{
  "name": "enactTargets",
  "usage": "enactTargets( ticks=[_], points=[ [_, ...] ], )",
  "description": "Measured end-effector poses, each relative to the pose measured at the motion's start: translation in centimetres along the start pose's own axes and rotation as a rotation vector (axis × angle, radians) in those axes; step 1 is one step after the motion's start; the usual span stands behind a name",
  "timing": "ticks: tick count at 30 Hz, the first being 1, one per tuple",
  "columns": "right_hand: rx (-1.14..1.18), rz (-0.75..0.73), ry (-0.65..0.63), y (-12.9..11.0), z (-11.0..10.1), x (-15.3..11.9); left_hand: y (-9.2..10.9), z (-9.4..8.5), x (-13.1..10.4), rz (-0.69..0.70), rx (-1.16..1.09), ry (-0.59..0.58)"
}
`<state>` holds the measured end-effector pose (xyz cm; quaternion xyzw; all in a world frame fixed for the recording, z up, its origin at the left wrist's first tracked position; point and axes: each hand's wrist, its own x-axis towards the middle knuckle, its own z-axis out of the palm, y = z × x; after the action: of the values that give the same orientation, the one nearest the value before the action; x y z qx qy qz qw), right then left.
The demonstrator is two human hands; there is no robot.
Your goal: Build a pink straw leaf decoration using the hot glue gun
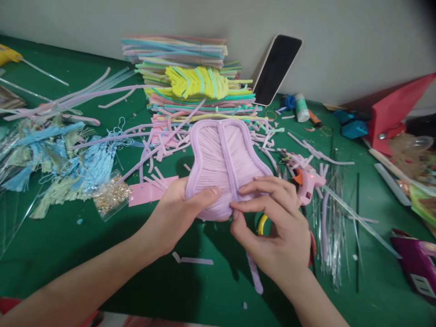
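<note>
A lilac shape made of fuzzy pipe cleaners is held up over the green table, with a raised rim and a double strip down its middle. My left hand grips its lower left edge, thumb on the front face, other fingers hidden behind. My right hand pinches the lower end of the middle strip between thumb and index finger, the other fingers curled over the lower right of the shape. Below my right hand a lilac strip points down.
Pipe cleaner bundles and a leaning phone stand at the back. Blue tassels and a bag of gold beads lie left. A pink glue gun, silvery strands and a purple object are right.
</note>
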<state>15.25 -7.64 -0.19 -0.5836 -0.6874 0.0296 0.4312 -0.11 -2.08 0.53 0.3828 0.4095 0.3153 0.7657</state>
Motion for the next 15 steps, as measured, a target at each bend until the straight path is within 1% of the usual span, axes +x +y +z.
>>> enactTargets(
  ticks=[8, 12, 15],
  points=[
    [0.002, -0.007, -0.007, 0.41, 0.1, -0.19, -0.01, 0.04, 0.11, -0.018, 0.008, 0.016],
    [0.017, -0.004, -0.028, 0.48, 0.17, -0.14, -0.03, 0.02, 0.12, -0.009, -0.011, -0.008],
    [0.022, -0.01, -0.018, 0.54, 0.28, -0.08, -0.05, -0.04, 0.13, -0.014, -0.008, -0.004]
  ],
)
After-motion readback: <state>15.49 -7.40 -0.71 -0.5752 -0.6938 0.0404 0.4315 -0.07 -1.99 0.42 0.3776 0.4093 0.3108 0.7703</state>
